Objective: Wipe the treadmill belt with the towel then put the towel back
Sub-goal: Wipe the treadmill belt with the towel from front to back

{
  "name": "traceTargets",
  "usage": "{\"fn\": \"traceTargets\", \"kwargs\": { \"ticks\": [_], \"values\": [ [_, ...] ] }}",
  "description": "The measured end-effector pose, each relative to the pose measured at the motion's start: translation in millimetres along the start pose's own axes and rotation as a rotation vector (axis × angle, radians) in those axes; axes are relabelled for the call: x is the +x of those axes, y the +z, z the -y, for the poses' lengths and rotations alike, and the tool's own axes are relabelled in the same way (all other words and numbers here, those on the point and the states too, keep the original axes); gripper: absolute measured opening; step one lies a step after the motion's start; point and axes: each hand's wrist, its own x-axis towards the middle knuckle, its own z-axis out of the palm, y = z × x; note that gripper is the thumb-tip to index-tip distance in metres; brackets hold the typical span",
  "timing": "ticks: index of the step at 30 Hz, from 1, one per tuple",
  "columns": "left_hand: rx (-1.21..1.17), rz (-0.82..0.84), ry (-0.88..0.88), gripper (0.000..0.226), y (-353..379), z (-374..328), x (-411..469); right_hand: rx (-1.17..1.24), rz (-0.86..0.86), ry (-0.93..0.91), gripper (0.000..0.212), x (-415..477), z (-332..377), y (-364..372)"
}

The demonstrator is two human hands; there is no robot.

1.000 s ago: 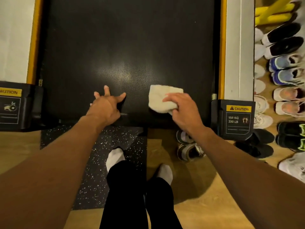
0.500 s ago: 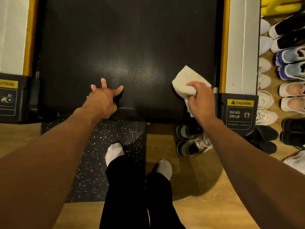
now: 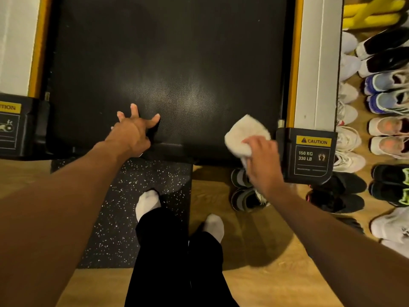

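The black treadmill belt [image 3: 168, 63] fills the upper middle of the head view, between yellow-edged side rails. A bunched white towel [image 3: 245, 136] lies on the belt's near right corner. My right hand [image 3: 263, 160] grips it from the near side, pressing it against the belt's rear edge. My left hand [image 3: 132, 131] rests flat on the belt's near edge left of centre, fingers spread, holding nothing.
A black end cap with a yellow CAUTION label [image 3: 309, 154] sits right of the towel; another [image 3: 13, 127] is at the left. Several pairs of shoes [image 3: 380, 103] line the wooden floor at right, one pair [image 3: 245, 191] under my right wrist. My socked feet [image 3: 148, 202] stand by a speckled mat [image 3: 124, 196].
My right hand has swept the towel from the belt's near middle to its near right corner, then drawn it slightly toward me. My left hand has stayed planted.
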Motion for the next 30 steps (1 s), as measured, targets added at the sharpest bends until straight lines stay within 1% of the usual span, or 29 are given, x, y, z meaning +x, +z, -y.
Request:
{"fn": "traceTargets", "kwargs": {
  "ticks": [1,2,3,4,6,7,8,9,10,11,12,13,14,15,17,19,20,22,23,24,26,27,28,29,30],
  "values": [
    [0.000,0.004,-0.002,0.074,-2,0,-1,0.060,0.040,-0.091,0.040,-14,3,5],
    [-0.001,0.009,-0.003,0.074,-3,-1,-2,0.136,0.025,-0.141,0.038,-19,0,7],
    [-0.005,0.014,-0.004,0.074,-4,-1,-3,0.207,-0.049,-0.137,0.035,-16,-3,5],
    [-0.008,0.015,-0.003,0.074,-5,-2,-4,0.258,-0.161,-0.072,0.033,-8,-8,-1],
    [-0.007,0.010,-0.001,0.074,-5,-3,-3,0.294,-0.350,0.173,0.033,12,-17,-16],
    [-0.005,0.009,-0.002,0.073,-4,-3,-3,0.277,-0.358,0.286,0.035,17,-17,-18],
    [-0.005,0.011,-0.005,0.073,-3,-3,-3,0.213,-0.332,0.333,0.038,17,-12,-15],
    [-0.007,0.010,-0.009,0.073,-1,-4,-3,0.129,-0.281,0.309,0.041,12,-3,-9],
    [-0.011,0.000,-0.011,0.073,1,-5,-3,0.071,-0.224,0.235,0.043,4,9,-1],
    [-0.016,-0.014,-0.011,0.073,1,-5,-3,0.078,-0.173,0.153,0.045,-5,21,10],
    [-0.022,-0.018,-0.009,0.072,1,-5,-3,0.133,-0.127,0.107,0.044,-14,32,19],
    [-0.022,-0.013,-0.007,0.072,-1,-6,-4,0.206,-0.089,0.102,0.042,-22,39,26],
    [-0.014,-0.008,-0.006,0.072,-3,-6,-4,0.283,-0.075,0.124,0.040,-25,44,29],
    [-0.005,-0.003,-0.009,0.071,-5,-6,-4,0.355,-0.096,0.156,0.038,-24,45,28],
    [-0.012,0.011,-0.021,0.071,-8,-8,-6,0.386,-0.247,0.234,0.035,-18,36,20],
    [-0.013,0.002,-0.015,0.070,-7,-10,-6,0.305,-0.398,0.363,0.037,-10,19,9],
    [-0.010,-0.003,-0.011,0.070,-5,-9,-6,0.276,-0.446,0.430,0.039,-8,13,7],
    [-0.023,-0.001,0.000,0.071,-5,-8,-6,0.303,-0.482,0.526,0.043,-7,18,13],
    [-0.034,0.003,0.008,0.071,-5,-7,-6,0.339,-0.455,0.520,0.045,-9,29,20],
    [-0.048,0.003,0.015,0.071,-5,-6,-6,0.366,-0.397,0.459,0.046,-11,44,30],
    [-0.100,-0.027,0.035,0.071,-3,-2,-10,0.374,-0.157,0.249,0.046,-20,79,52],
    [-0.144,-0.069,0.047,0.070,0,1,-13,0.363,-0.042,0.141,0.045,-26,95,62],
    [-0.207,-0.130,0.054,0.067,4,6,-16,0.345,0.005,0.074,0.043,-32,107,71],
    [-0.278,-0.197,0.041,0.063,7,15,-21,0.336,-0.035,0.065,0.042,-37,114,77],
    [-0.336,-0.266,0.008,0.060,10,28,-25,0.380,-0.152,0.129,0.041,-40,117,79]
  ]
}}
